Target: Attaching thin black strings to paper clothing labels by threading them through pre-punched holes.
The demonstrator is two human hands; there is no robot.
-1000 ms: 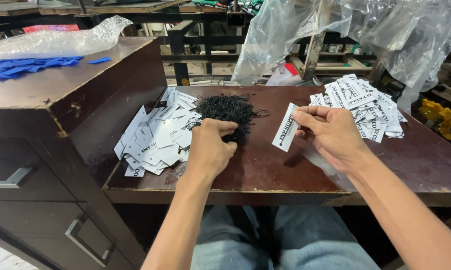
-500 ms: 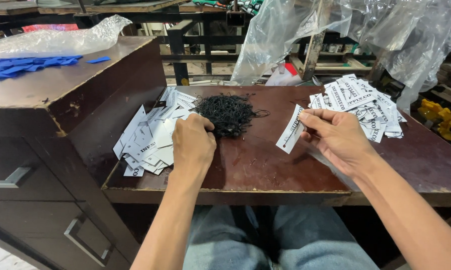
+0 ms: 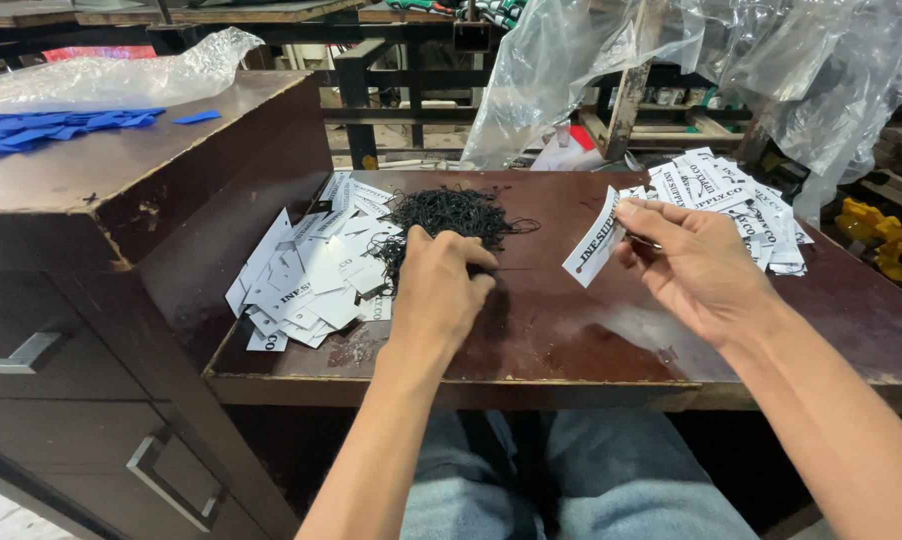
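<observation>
My left hand (image 3: 439, 285) rests on the brown table (image 3: 561, 340), fingers reaching into the near edge of a tangled pile of black strings (image 3: 449, 215). My right hand (image 3: 693, 262) holds a white paper tag (image 3: 593, 240) upright by its edge, above the table. A loose heap of white tags (image 3: 311, 265) lies left of my left hand. Another stack of white tags (image 3: 736, 205) sits behind my right hand.
A taller dark cabinet (image 3: 121, 200) with drawer handles stands at left, with blue pieces (image 3: 51, 128) and a clear plastic bag (image 3: 101, 75) on top. Clear plastic sheeting (image 3: 691, 60) hangs at the back. Yellow objects (image 3: 886, 240) lie at far right. My jeans-covered legs are under the table.
My left hand went from the string pile toward the left tag heap, then came back to the pile's near edge. My right hand kept holding the tag almost still.
</observation>
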